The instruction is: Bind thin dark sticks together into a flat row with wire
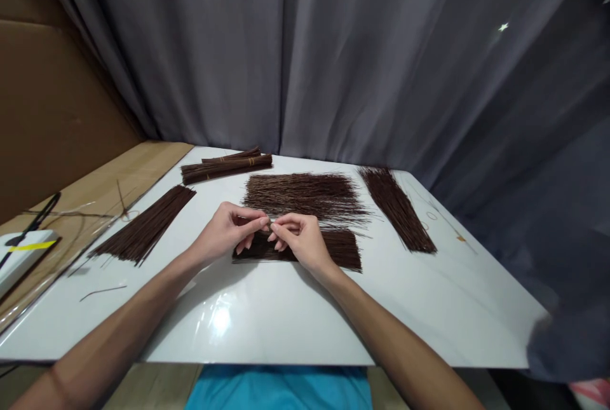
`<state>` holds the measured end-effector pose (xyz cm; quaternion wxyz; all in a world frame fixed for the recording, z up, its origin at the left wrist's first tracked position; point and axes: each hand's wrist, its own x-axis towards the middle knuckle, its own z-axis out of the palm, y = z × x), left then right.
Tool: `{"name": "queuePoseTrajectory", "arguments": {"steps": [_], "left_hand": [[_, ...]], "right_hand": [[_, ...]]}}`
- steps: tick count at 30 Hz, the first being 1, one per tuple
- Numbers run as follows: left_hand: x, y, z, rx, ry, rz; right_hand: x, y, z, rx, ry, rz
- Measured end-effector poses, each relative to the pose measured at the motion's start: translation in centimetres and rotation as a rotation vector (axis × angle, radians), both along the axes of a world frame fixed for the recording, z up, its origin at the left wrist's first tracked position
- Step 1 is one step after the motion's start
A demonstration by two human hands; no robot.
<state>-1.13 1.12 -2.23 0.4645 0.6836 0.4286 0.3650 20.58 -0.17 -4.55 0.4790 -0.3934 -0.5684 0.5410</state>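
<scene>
— Pinching something tiny, both of them: the left hand (227,229) and right hand (299,239) meet fingertip to fingertip, each grip closed on a small pale thing (271,224), possibly a tie or band. It is too small to name.

— And where are the sticks?

— Right under the hands. A flat sheaf of dark sticks (344,248) lies on the white table (286,327), partly hidden by the fingers. Just behind it is a looser spread pile (305,196), untied as far as I can see.

— Anything finished?

— At the far edge lie tied bundles (226,166), with bands round them; I'd judge those done. Two more fans look unbound: the left fan (145,227) and the right fan (398,208).

— So most is left?

— By my reckoning, yes: a few bundles bound, four heaps loose. A stray stick (102,291) lies alone near the left forearm.
</scene>
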Motion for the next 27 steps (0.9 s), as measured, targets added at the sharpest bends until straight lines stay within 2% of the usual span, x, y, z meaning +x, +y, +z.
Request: {"name": "queuePoseTrajectory", "arguments": {"steps": [3, 7, 10, 12, 15, 20, 22, 24, 27], "left_hand": [[0.1, -0.2, 0.1, 0.063, 0.033, 0.041], [0.5, -0.7, 0.7, 0.293, 0.129, 0.050], [0.7, -0.8, 0.9, 0.472, 0.253, -0.035], [0.9, -0.8, 0.9, 0.489, 0.308, -0.118], [1.2, -1.0, 0.8, 0.343, 0.287, -0.257], [1.3, -1.4, 1.2, 0.035, 0.167, -0.444], [1.1, -1.4, 1.4, -0.071, 0.088, -0.481], [0.9, -1.4, 1.4, -0.118, -0.023, -0.456], [0.8, -1.3, 1.1, -0.145, -0.201, -0.365]], "right_hand": [[-0.1, -0.6, 0.3, 0.146, -0.172, -0.085], [0.1, -1.7, 1.1, 0.620, -0.691, -0.171], [0.7, -1.8, 2.0, 0.885, -1.040, -0.185], [1.3, -1.4, 2.7, 0.955, -1.115, -0.124], [2.3, -0.4, 3.4, 0.887, -1.001, 0.052], [3.9, 1.0, 3.7, 0.532, -0.630, 0.331], [4.1, 1.1, 3.9, 0.449, -0.487, 0.406], [4.1, 1.0, 4.2, 0.432, -0.381, 0.402], [3.6, 0.7, 4.5, 0.478, -0.298, 0.325]]}}
